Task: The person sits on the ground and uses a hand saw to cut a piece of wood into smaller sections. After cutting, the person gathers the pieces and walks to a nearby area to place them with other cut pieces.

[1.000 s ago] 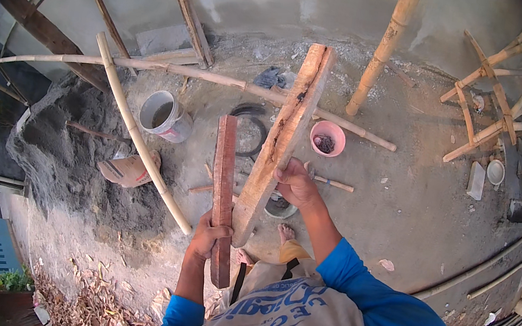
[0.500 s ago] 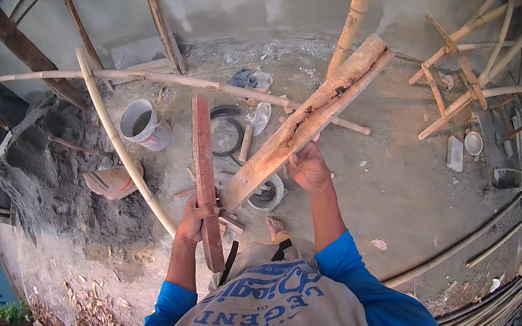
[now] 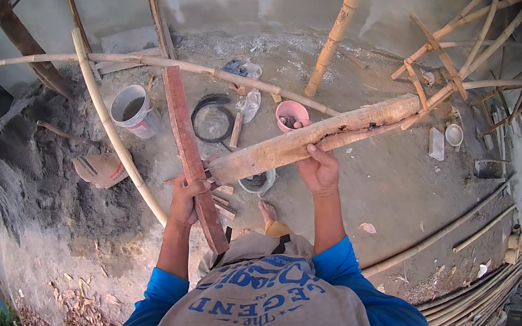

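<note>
Soft daylight, faint shadows, mostly sharp, strong fisheye bending, blackened corners

Two lengths of timber, one reddish batten (image 3: 185, 129) and one pale plank (image 3: 276, 152), occupy my two hands, one left hand (image 3: 185, 200) and one right hand (image 3: 320, 171). Around me I count two buckets, one whitish bucket (image 3: 144, 125) and one pink bucket (image 3: 292, 108); one pale tub (image 3: 270, 178); one small white bowl (image 3: 454, 135); one black coil (image 3: 216, 99); one sack (image 3: 100, 170); and one dark sand heap (image 3: 35, 158). Three bamboo poles stand or cross ahead: one upright pole (image 3: 335, 40), one long curved pole (image 3: 220, 74) and one shorter pole (image 3: 113, 129). The stacked poles (image 3: 465, 302) at my right are too many to count.
</note>
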`<state>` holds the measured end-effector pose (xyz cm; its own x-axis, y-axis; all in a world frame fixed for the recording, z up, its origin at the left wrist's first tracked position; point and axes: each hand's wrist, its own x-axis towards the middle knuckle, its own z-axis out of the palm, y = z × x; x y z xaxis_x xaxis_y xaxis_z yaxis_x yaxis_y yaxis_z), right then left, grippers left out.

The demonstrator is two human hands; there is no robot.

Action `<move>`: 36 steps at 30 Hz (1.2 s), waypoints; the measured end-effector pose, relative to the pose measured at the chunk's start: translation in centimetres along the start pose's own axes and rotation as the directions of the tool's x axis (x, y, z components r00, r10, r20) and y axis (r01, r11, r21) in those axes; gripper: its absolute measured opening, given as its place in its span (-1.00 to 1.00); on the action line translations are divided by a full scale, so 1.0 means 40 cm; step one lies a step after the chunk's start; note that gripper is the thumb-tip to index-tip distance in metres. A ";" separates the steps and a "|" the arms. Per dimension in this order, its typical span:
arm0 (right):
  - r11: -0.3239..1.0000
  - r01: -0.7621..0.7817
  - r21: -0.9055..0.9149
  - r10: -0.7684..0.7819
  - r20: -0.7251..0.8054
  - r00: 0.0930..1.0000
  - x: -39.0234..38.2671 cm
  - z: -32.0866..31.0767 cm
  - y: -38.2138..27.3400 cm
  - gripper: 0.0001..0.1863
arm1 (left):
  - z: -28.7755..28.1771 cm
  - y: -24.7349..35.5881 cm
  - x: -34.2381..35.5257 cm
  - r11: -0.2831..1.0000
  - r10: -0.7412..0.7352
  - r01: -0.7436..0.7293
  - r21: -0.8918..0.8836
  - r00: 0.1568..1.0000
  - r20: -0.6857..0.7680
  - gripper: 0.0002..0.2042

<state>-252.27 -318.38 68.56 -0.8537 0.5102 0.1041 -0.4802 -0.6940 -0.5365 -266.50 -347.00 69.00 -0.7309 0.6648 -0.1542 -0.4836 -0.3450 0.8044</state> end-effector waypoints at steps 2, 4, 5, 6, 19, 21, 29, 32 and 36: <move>0.999 0.023 0.024 -0.023 -0.026 0.999 -0.038 -0.018 0.014 -0.26 | -0.047 -0.015 -0.010 0.999 -0.036 0.036 0.000 0.999 0.015 -0.47; 0.998 0.051 0.035 -0.050 -0.035 0.998 -0.082 -0.029 0.026 -0.28 | -0.070 -0.034 -0.030 0.999 -0.047 0.047 -0.016 0.999 0.027 -0.50; 0.997 0.072 0.034 -0.072 -0.028 0.997 -0.098 -0.033 0.032 -0.29 | -0.059 -0.030 -0.038 0.999 -0.037 0.038 -0.032 0.999 0.036 -0.51; 0.995 0.095 0.032 -0.094 -0.021 0.995 -0.114 -0.034 0.036 -0.29 | -0.052 -0.030 -0.044 0.998 -0.027 0.029 -0.047 0.999 0.047 -0.52; 0.975 0.223 0.027 -0.221 -0.058 0.974 -0.268 0.001 0.021 -0.39 | -0.011 -0.044 -0.074 0.985 -0.149 0.161 -0.065 0.977 0.152 -0.56; 0.970 0.241 0.017 -0.239 -0.076 0.968 -0.280 -0.001 0.017 -0.39 | 0.001 -0.046 -0.077 0.987 -0.156 0.161 -0.021 0.975 0.157 -0.56; 0.944 0.325 -0.050 -0.324 -0.315 0.892 -0.330 -0.087 -0.059 -0.39 | 0.069 -0.044 -0.042 0.840 -0.145 0.100 0.534 0.988 0.044 -0.57; 0.911 0.398 -0.105 -0.408 -0.347 0.844 -0.371 -0.159 -0.124 -0.39 | 0.137 -0.023 -0.031 0.794 -0.226 0.133 0.593 0.970 0.085 -0.51; 0.882 0.439 -0.174 -0.467 -0.450 0.761 -0.445 -0.242 -0.223 -0.36 | 0.208 -0.084 0.004 0.754 -0.138 0.018 0.656 0.982 0.132 -0.54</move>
<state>-230.82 -316.35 63.39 -0.3346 0.9412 -0.0470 -0.7630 -0.2998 -0.5727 -260.99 -340.19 71.04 -0.5871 0.7876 -0.1872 -0.0623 0.1866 0.9805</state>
